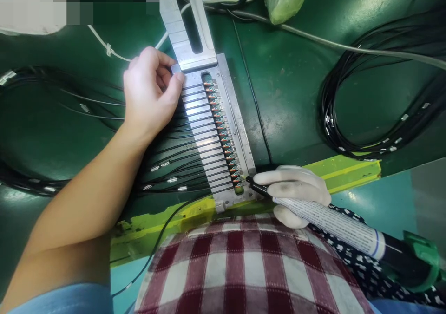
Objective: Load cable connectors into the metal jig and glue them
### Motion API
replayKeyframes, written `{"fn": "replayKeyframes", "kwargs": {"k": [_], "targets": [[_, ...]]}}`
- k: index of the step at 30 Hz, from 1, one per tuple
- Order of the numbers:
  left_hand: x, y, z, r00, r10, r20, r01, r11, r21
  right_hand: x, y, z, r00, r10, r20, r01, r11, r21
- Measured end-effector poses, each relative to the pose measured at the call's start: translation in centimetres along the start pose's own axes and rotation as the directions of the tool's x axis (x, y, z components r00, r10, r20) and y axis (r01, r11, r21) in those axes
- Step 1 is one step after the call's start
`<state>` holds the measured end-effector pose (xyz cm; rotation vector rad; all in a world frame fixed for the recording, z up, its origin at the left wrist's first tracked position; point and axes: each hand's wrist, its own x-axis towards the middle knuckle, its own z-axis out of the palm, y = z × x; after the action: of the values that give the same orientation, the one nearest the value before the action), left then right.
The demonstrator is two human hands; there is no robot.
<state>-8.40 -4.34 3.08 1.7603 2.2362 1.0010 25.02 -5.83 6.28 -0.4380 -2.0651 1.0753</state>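
Right hand (296, 193) wrapped round the pen-like tool (327, 221); my left hand (151, 91) pinches the metal jig (232, 114) by its far corner on the surface (285, 86): looks stiff, best held there, clear of those fragile-looking boards (223, 127).

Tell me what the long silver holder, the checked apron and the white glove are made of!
The silver holder looks like bare metal, with shiny glints and sharp cut edges. The checked apron looks like matte cloth: it has stitches. The white glove, matte and snug, may be rubber or fabric.
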Motion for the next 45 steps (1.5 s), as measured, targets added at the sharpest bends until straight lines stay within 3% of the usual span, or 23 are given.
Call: {"fn": "replayKeyframes", "kwargs": {"k": [28,45], "targets": [[0.08,0.09,-0.02,1.000,-0.019,0.006,0.019,1.000,-0.012,-0.60,0.32,0.48,0.998,-0.007,-0.064,0.010,0.999,0.045],[0.08,0.31,-0.06,0.999,-0.034,-0.001,0.034,0.999,-0.004,-0.15,0.21,0.07,1.000,-0.009,-0.008,0.009,0.999,0.038]]}}
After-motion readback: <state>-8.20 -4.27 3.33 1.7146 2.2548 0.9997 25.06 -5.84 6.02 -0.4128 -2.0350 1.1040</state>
